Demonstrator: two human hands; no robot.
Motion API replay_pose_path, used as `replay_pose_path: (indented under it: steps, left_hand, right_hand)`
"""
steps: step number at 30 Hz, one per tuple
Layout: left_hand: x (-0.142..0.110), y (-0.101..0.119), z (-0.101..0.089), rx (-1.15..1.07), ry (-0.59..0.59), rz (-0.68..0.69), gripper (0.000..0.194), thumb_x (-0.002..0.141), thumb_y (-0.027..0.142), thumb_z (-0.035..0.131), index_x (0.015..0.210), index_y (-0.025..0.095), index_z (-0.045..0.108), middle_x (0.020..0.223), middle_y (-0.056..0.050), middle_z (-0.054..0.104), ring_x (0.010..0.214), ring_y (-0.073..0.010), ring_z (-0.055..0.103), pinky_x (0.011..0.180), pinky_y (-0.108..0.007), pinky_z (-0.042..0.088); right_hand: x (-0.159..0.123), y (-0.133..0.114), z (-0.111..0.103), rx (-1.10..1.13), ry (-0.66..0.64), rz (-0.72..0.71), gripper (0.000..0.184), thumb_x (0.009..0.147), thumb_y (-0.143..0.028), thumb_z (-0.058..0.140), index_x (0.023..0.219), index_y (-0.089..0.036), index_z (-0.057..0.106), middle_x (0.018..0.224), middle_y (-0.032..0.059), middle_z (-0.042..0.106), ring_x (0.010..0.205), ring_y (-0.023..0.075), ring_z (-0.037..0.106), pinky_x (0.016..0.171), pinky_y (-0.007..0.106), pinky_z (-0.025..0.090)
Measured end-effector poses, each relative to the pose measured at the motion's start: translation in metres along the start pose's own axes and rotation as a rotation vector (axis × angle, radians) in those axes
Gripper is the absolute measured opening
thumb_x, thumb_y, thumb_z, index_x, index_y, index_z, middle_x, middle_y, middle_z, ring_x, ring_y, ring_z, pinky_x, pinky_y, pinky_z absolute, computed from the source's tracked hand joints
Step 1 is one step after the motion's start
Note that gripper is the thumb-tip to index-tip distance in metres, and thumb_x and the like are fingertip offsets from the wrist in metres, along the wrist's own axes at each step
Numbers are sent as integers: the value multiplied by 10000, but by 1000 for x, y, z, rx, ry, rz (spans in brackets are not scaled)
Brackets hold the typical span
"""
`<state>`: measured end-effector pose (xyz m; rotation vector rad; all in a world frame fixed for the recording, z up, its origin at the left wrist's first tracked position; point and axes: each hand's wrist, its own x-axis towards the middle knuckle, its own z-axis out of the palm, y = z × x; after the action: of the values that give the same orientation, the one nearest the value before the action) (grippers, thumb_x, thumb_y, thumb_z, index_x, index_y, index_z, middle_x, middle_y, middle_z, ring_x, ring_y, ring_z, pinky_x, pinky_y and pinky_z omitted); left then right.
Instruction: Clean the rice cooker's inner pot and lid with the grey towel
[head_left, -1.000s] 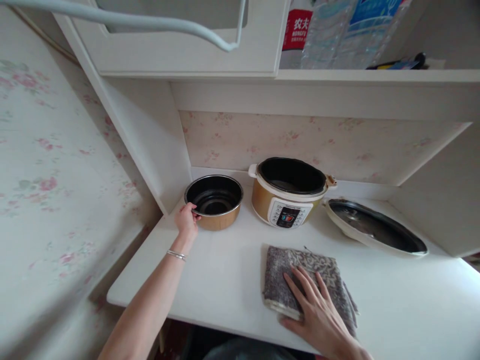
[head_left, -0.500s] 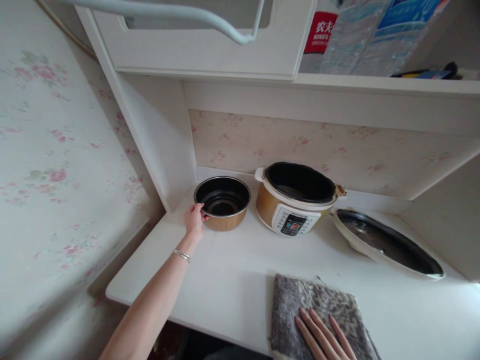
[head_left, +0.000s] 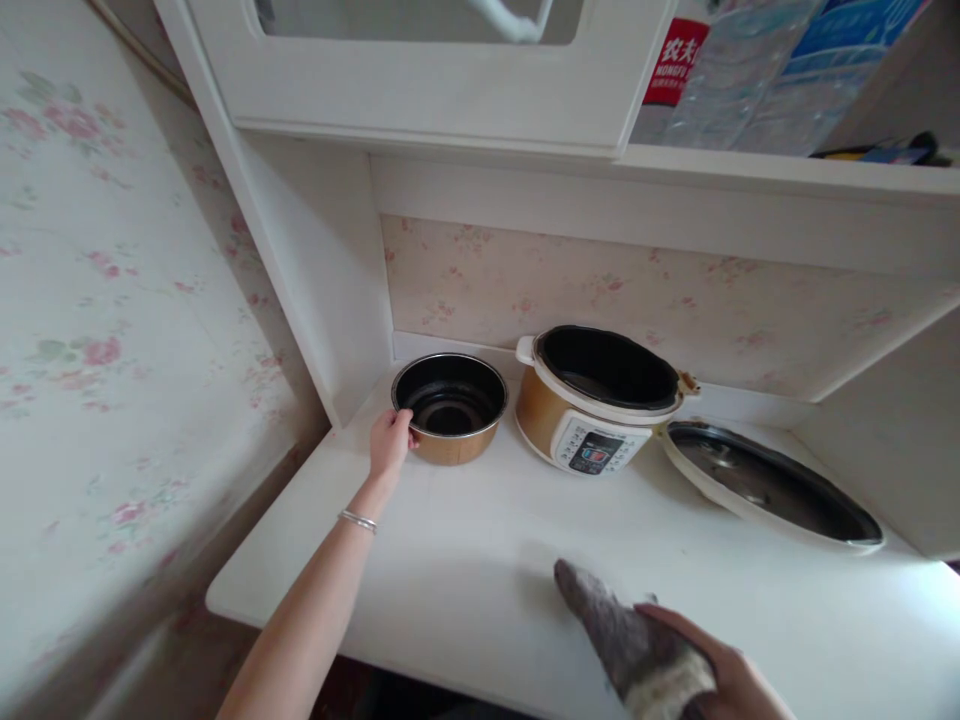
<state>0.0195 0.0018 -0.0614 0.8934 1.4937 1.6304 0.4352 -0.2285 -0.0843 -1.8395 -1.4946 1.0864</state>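
My left hand [head_left: 392, 440] pinches the near-left rim of a round inner pot [head_left: 454, 448], black inside and gold-brown outside, which stands on the white countertop. At the lower right, my right hand [head_left: 720, 665] grips a grey-brown patterned cloth [head_left: 622, 630], now bunched and lifted off the surface at least in part. Right of the pot stands the rice cooker body [head_left: 540, 420], gold and white, with a control panel and a dark open cavity. Its detached lid [head_left: 780, 490] lies to the right, dark inner side facing up.
A white cabinet [head_left: 427, 100] with a handle overhangs the white countertop [head_left: 450, 560]. Plastic-wrapped water bottles [head_left: 735, 90] sit on the open shelf at upper right. A side panel [head_left: 315, 270] and floral-papered wall [head_left: 97, 350] bound the left.
My right hand lay flat on the spread cloth; now it has gathered the cloth up in its grip. The left hand keeps hold of the pot's rim. The view shifted slightly.
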Motion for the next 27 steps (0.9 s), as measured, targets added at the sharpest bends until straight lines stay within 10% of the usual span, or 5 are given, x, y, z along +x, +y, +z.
replay_pose_path:
  steps: [4,7,15,20,27]
  left_hand:
    - [8,-1,-6,68,-12,1,233,721,310,615,551,204,497,412,24,494,379,-122,496,389,-207,398]
    - [11,-2,-9,60,1,0,229,740,363,632,618,203,522,452,22,511,391,-134,513,377,-217,394]
    - [14,0,-12,131,-60,77,331,854,412,510,1124,228,567,571,27,562,357,-126,501,360,-223,390]
    - [17,0,-13,259,-55,52,422,893,428,428,1193,185,596,625,-10,611,423,-138,547,400,-230,417]
    - [22,-1,-10,312,-31,36,430,905,398,394,1189,164,617,623,-19,613,412,-146,537,405,-253,431]
  right_hand:
    - [32,-88,-8,484,-43,286,494,697,-463,674,1129,-226,644,933,94,735,824,322,700,763,462,563]
    - [51,-159,-5,622,-13,231,477,656,-454,735,1042,-191,643,833,96,729,709,306,701,705,468,566]
    - [148,-298,58,10,277,-825,211,814,-250,546,935,-123,663,897,20,689,926,234,641,824,395,514]
    - [237,-323,111,-776,-17,-1389,316,875,-69,442,1057,-211,657,1263,32,593,1260,198,453,1071,398,336]
    - [307,-300,165,-1302,-427,-1286,152,896,-142,544,880,-211,678,1065,31,677,1195,158,499,1089,378,301]
